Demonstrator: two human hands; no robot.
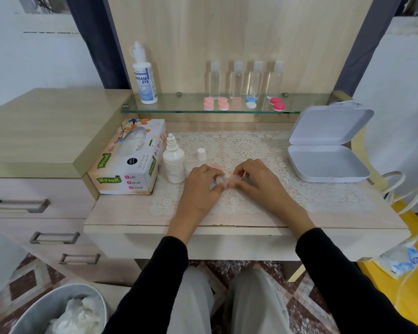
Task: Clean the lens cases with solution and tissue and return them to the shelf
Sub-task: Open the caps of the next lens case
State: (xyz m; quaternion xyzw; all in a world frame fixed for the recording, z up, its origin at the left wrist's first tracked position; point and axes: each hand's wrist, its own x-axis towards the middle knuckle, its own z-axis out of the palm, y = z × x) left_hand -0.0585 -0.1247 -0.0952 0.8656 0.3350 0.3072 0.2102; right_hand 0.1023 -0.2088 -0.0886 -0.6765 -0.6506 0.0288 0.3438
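Note:
My left hand (201,186) and my right hand (256,182) meet over the lace mat, fingers pinched together on a pale pink lens case (223,180) that is mostly hidden between them. A pink cap (215,167) lies on the mat just behind my left hand. The small solution bottle (173,162) stands uncapped to the left, its white cap (201,154) beside it. A tissue box (130,157) sits further left. On the glass shelf (179,109) rest pink lens cases (215,103), a blue-and-white case (250,102) and a red one (277,104).
A large solution bottle (144,75) and several clear bottles (245,79) stand on the shelf. An open white box (328,150) lies at the right of the desk. A bin with used tissue (65,309) stands on the floor at lower left. Drawers (34,213) are at left.

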